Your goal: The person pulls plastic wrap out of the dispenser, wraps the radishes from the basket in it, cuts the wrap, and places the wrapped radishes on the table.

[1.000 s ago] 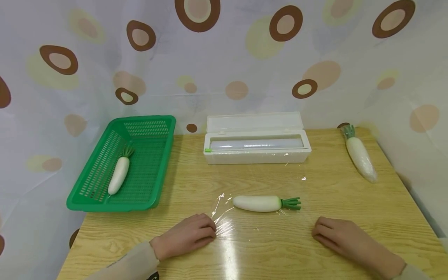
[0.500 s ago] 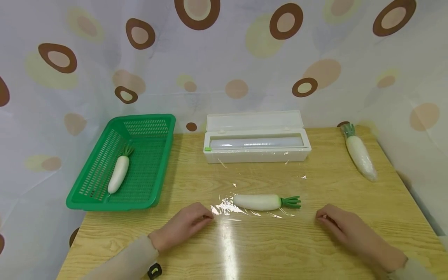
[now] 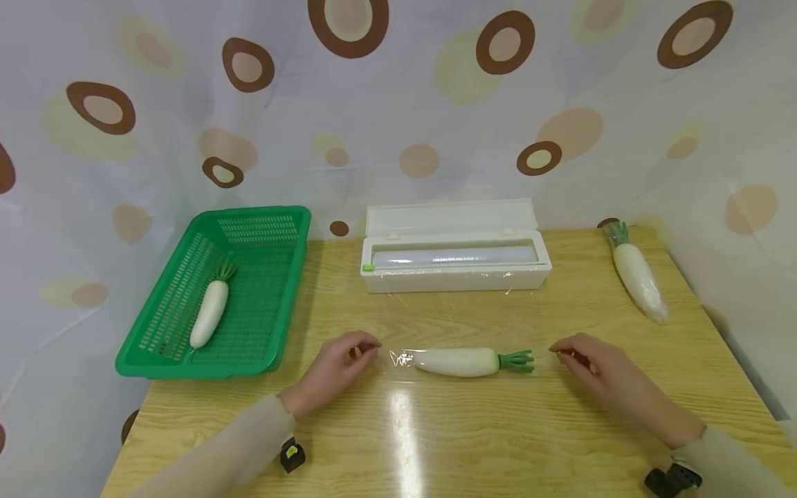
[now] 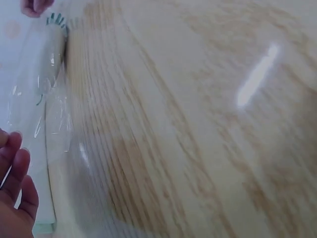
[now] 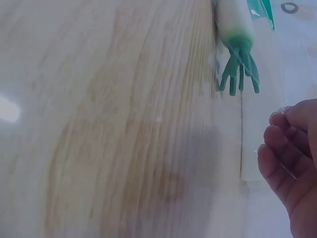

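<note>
A white radish [image 3: 457, 362] with green stem stubs lies crosswise at mid-table, its stubs toward my right. Clear plastic wrap [image 3: 401, 358] reaches from the box over the radish. My left hand [image 3: 339, 366] pinches the wrap's near edge beyond the radish's tip. Past the stubs, my right hand [image 3: 613, 373] pinches the other corner between thumb and forefinger; a crumpled bit of film shows at those fingertips [image 5: 280, 115] in the right wrist view. Behind the radish stands the white wrap box [image 3: 456, 279], lid raised, with the film roll [image 3: 461, 256] inside.
At the left stands a green basket [image 3: 289, 290] holding another white radish [image 3: 210, 315]. A film-wrapped radish [image 3: 638, 280] lies near the wooden table's [image 3: 529, 443] right edge. A patterned curtain [image 3: 386, 104] hangs close behind the box and along the sides.
Both hands have risen and moved away from me, toward the radish, taking the wrap's near edge with them. The film's near edge now lies about level with the radish, which has stayed put.
</note>
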Demonstrator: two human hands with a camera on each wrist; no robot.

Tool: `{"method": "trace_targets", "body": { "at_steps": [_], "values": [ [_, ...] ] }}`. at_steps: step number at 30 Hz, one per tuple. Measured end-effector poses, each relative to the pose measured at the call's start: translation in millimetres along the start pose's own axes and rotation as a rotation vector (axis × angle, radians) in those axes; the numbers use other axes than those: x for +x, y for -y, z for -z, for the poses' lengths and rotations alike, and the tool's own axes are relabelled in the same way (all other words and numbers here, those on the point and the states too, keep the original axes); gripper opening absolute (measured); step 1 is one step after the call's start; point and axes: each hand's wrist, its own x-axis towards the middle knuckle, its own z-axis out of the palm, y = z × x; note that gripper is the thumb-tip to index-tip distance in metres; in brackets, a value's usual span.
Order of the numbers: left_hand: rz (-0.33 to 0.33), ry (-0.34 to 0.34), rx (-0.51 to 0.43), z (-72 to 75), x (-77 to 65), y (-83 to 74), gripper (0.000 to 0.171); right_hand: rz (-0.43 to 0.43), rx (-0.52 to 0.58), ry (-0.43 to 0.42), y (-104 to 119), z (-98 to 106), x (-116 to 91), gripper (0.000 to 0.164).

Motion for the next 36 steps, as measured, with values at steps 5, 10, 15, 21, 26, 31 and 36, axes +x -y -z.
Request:
{"method": "trace_targets", "body": {
  "at_steps": [5, 10, 15, 21, 26, 31, 36],
  "values": [
    [0.114, -0.013, 0.002, -2.9, 5.7, 1.8, 0.014, -0.058, 0.034, -0.004, -6, -2, 8, 0.029],
    [0.195, -0.032, -0.011, -9.1, 8.5, 7.1, 0.013, -0.136, 0.062, 0.026, -12, -5, 12, 0.023],
    [0.209, -0.017, -0.004, -15.1, 6.2, 11.5, 0.01, -0.191, 0.079, 0.075, -14, -8, 13, 0.017],
    [0.162, 0.005, 0.074, -18.0, -1.4, 12.5, 0.008, -0.154, 0.102, 0.075, -16, -11, 11, 0.018],
    [0.142, -0.044, 0.135, -18.7, -3.4, 8.5, 0.007, -0.167, 0.074, 0.033, -18, -10, 9, 0.015],
    [-0.053, -0.119, 0.339, -26.4, 2.1, -3.4, 0.011, -0.02, -0.054, -0.084, -5, -12, 13, 0.012],
    [-0.33, -0.063, 0.495, -45.1, 18.8, -27.8, 0.017, 0.296, -0.195, -0.127, 27, -27, 30, 0.051]
  ]
}}
